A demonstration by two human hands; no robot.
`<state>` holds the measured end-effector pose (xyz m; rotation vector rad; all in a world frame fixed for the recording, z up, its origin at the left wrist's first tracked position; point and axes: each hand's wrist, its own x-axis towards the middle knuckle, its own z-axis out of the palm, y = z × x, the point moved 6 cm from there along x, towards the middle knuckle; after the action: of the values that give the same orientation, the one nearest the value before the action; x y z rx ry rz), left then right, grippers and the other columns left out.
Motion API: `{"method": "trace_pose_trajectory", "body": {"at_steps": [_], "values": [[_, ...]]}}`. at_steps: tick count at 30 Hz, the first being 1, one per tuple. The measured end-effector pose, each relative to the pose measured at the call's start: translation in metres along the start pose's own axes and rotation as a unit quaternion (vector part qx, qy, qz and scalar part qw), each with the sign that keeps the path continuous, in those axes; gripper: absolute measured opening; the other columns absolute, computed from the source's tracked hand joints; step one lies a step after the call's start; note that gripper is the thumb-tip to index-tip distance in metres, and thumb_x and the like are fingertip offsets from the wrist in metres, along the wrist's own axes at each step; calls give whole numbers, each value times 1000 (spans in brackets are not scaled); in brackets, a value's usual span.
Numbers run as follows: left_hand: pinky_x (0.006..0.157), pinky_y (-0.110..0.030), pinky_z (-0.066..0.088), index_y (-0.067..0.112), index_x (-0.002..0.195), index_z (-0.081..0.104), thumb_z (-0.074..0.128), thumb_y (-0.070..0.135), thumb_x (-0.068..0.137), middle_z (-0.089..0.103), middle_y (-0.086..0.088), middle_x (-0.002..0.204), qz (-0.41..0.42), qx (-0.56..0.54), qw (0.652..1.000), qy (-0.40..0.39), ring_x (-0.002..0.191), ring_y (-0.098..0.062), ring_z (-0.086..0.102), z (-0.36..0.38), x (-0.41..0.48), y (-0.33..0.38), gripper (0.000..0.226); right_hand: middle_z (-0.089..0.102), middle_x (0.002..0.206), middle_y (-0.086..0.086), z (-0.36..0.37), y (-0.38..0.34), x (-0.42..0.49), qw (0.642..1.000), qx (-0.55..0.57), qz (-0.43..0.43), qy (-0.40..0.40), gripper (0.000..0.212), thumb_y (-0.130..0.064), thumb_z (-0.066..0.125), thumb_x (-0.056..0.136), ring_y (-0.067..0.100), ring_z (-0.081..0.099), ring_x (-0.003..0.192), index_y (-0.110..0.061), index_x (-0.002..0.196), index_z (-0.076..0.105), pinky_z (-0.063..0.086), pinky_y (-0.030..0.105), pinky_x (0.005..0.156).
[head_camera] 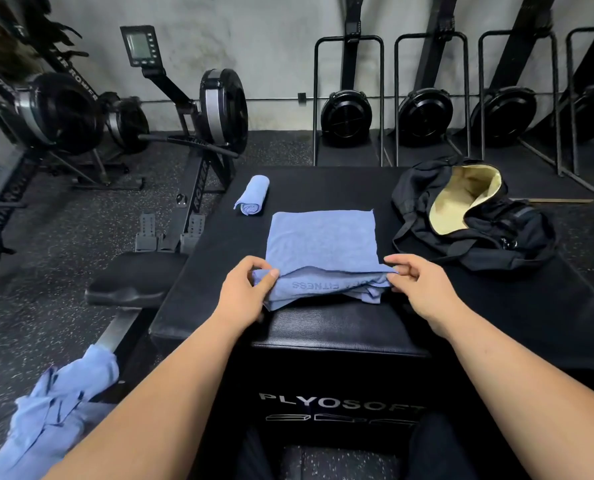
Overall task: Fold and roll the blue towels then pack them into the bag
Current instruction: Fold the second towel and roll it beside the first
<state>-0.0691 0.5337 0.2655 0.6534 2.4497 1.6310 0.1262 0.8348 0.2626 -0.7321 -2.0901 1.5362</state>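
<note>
Apparently at the start of a roll, working on the black surface (323, 327). Leave the bag (423, 216) where it sits, gaping open at the far right of the surface, well apart from the fold. Keep the towel (323, 237) flat and square at mid-surface, with only its near edge lifted and bunched toward the body. Best to straighten that loose near edge first, then turn it over tightly and roll away from the body, pressing equally at both ends to avoid a cone. Worth matching the rolled towel (252, 195) at the far left of the surface for girth and tightness. Holding the near left corner in the left hand (243, 289), thumb on top and fingers curled under; pinching the near right corner in the right hand (423, 289), fingers bent round the layers.

Cannot tell the bag's contents: only pale lining showing, the rest masked by its own folds. Cannot count the pile (56, 403) of loose blue cloth at lower left, cut off by the frame edge and crossed by the left forearm. Hard to count layers in the bunched edge. Reading only part of the mirrored print there, ending in "FITNESS". No view of the fingertips tucked under the cloth.
</note>
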Motion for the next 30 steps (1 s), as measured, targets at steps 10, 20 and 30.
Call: {"method": "trace_pose_trajectory", "body": {"at_steps": [10, 20, 30], "values": [[66, -31, 48, 27, 78, 72, 67, 35, 103, 66, 10, 66, 3, 27, 999, 19, 62, -6, 53, -18, 39, -12, 26, 69, 78, -6, -23, -18, 26, 957, -236, -43, 163, 17, -36, 64, 101, 24, 64, 82, -23, 96, 75, 40, 33, 74], [79, -45, 53, 31, 102, 48, 53, 33, 105, 73, -1, 100, 93, 256, 957, -99, 91, -32, 65, 37, 43, -25, 6, 70, 99, 16, 47, -2, 47, 921, -379, -65, -53, 18, -38, 38, 111, 42, 65, 95, -21, 107, 44, 47, 47, 74], [70, -34, 43, 32, 104, 59, 66, 39, 94, 57, 15, 74, 179, 296, 936, -69, 75, -19, 54, 18, 17, -14, 14, 67, 89, -2, 39, 7, 2, 894, -436, -102, -14, 21, -40, 38, 110, 26, 61, 81, -29, 120, 54, 48, 43, 63]]}}
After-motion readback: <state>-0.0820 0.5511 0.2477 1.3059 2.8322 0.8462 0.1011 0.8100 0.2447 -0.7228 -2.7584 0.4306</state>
